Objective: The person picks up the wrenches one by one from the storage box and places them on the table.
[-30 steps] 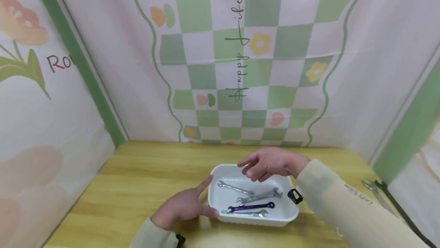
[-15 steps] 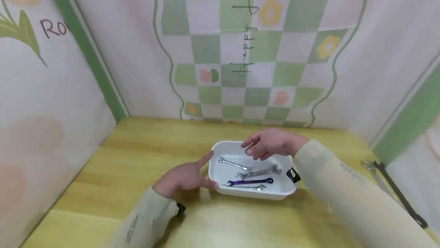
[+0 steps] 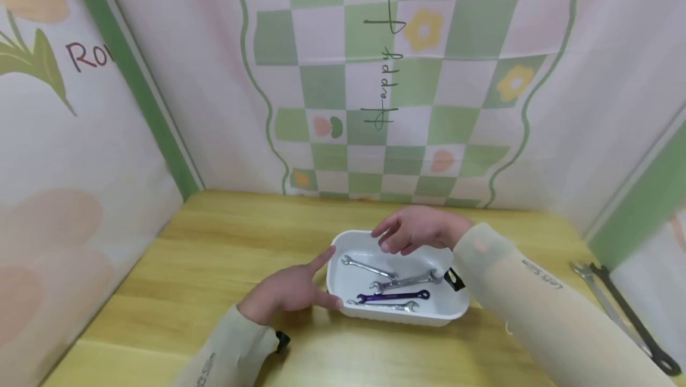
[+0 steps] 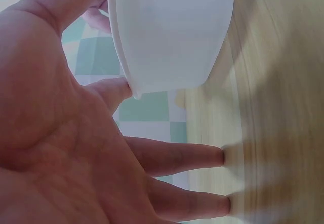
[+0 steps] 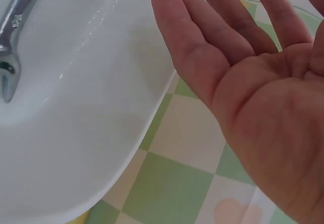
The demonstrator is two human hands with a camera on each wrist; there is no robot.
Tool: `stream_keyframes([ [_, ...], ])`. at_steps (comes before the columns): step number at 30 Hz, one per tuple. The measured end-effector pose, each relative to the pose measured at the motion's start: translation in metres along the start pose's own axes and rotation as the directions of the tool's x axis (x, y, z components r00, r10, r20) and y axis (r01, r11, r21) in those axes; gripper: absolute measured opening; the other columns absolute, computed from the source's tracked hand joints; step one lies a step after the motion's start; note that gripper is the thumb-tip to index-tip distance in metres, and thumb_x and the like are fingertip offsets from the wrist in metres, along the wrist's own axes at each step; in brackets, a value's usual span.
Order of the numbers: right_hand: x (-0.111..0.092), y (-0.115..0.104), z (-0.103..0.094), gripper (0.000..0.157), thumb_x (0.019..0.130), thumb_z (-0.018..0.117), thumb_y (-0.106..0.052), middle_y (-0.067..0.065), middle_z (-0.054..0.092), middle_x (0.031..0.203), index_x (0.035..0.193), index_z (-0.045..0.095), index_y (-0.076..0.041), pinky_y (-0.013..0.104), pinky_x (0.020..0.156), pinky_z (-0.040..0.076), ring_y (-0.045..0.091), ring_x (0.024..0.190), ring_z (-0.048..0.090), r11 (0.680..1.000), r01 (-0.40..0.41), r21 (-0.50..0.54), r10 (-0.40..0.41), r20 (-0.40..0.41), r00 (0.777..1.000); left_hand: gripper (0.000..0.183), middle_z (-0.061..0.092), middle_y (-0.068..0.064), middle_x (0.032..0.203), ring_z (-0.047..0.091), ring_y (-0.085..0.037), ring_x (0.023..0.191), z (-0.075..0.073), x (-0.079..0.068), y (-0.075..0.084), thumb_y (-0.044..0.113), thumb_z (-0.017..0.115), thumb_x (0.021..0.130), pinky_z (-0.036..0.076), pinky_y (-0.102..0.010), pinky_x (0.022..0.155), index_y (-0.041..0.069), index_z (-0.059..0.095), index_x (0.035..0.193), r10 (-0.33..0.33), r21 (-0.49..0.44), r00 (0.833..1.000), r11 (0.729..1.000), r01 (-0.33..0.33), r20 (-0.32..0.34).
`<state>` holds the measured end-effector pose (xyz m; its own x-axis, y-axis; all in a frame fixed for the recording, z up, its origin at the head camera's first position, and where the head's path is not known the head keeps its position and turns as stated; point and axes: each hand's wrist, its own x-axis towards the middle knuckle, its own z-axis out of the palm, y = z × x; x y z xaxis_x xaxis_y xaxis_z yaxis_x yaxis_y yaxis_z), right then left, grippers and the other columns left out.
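A white tray (image 3: pixel 450 309) stands on the table with several wrenches lying in it. A purple combination wrench (image 3: pixel 393 296) lies near its front, close to a silver wrench (image 3: pixel 388 306). Farther back are another silver wrench (image 3: pixel 367 267) and a larger one (image 3: pixel 404 282). My left hand (image 3: pixel 289 289) spreads thumb and index finger against the tray's left end. In the left wrist view, one fingertip touches the tray's rim (image 4: pixel 117 37), while other fingers reach toward the table. Over the far rim hovers my right hand (image 3: pixel 420 229), loosely bent and holding nothing; its palm (image 5: pixel 273 102) shows in the right wrist view.
At the table's right edge lie a large silver wrench (image 3: pixel 605 297) and a long black wrench (image 3: pixel 638 321). Behind the wooden table (image 3: pixel 241 238) hangs a green checked cloth (image 3: pixel 364 155). A printed cloth wall (image 3: pixel 80 244) borders the left side.
The head view has tilted down, so the table and tray sit higher in the picture. Both hands keep nearly the same places at the tray, and the wrenches have not visibly moved.
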<state>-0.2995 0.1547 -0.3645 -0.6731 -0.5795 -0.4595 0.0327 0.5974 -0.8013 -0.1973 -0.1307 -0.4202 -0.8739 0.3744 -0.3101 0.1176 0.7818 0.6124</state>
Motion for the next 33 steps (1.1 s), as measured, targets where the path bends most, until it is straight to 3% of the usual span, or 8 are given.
stream_keyframes([
  [10, 0.01, 0.003, 0.009, 0.05, 0.084, 0.08, -0.013, 0.012, 0.067, 0.122, 0.13, 0.064, -0.003, 0.042, 0.09, 0.053, 0.022, 0.109, 0.063, 0.99, 0.052, -0.131, -0.05, 0.025, 0.998, 0.115, 0.055, -0.023, 0.138, 0.053, -0.039, 0.123, 0.006, -0.001, 0.0, 0.064, 0.078, 0.073, 0.04, -0.059, 0.102, 0.033, 0.011, 0.161, 0.002, -0.007, 1.0, 1.0, -0.002, 0.002],
  [19, 0.018, 0.005, 0.017, 0.043, 0.082, 0.082, -0.016, 0.0, 0.071, 0.107, 0.123, 0.071, -0.012, 0.038, 0.089, 0.052, 0.016, 0.1, 0.064, 0.944, 0.106, -0.312, -0.104, 0.023, 0.994, 0.114, 0.057, -0.022, 0.136, 0.054, -0.038, 0.122, 0.002, 0.0, -0.001, 0.064, 0.077, 0.074, 0.04, -0.059, 0.101, 0.033, 0.011, 0.161, 0.0, 0.015, 1.0, 1.0, 0.0, -0.008],
  [33, 0.032, 0.01, 0.044, 0.037, 0.077, 0.082, -0.009, -0.004, 0.069, 0.093, 0.112, 0.075, -0.015, 0.037, 0.083, 0.051, 0.012, 0.088, 0.062, 0.874, 0.104, -0.474, -0.173, -0.105, 0.979, 0.114, 0.058, -0.023, 0.134, 0.056, -0.036, 0.118, 0.001, -0.002, -0.001, 0.064, 0.078, 0.073, 0.043, -0.057, 0.099, 0.033, 0.013, 0.161, -0.001, 0.011, 1.0, 1.0, 0.001, -0.004],
])
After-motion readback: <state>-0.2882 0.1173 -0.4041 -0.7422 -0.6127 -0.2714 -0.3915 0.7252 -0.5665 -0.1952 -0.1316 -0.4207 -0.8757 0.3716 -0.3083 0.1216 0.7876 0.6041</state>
